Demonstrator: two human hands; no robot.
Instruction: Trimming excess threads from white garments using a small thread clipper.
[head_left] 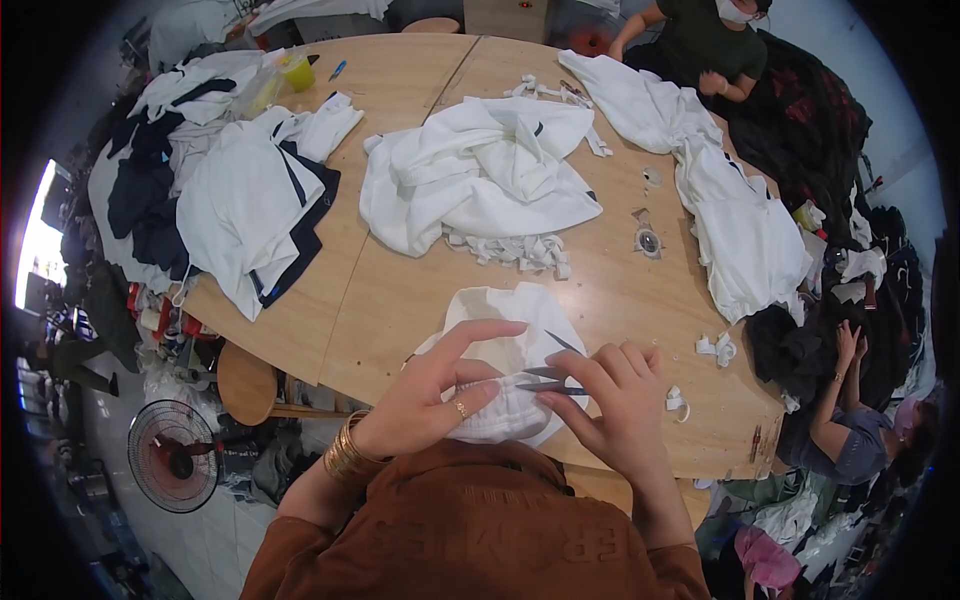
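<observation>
The left hand [425, 390] is holding a white garment [545, 312] near its gathered band: the index finger is standing out, well apart from the thumb, while the thumb is pressing near the cloth beside the bent middle fingers. The right hand [615, 400] is gripping dark snips [562, 388], its fingers closing around the handles and the pointed blades reaching leftward over the band. The white garment is lying at the near edge of the wooden surface [400, 300], directly before the wearer. Beyond it, pale fabric strips [515, 252] are lying against a white garment heap [470, 180]. To the left, a pile of white and navy garments [235, 190] is covering the surface; to the right, a long white garment [745, 240] is stretching along the edge. At upper right, a person in dark green [705, 45] is sitting beside the surface; at far right, another person [855, 445] is touching black fabric [785, 345].
</observation>
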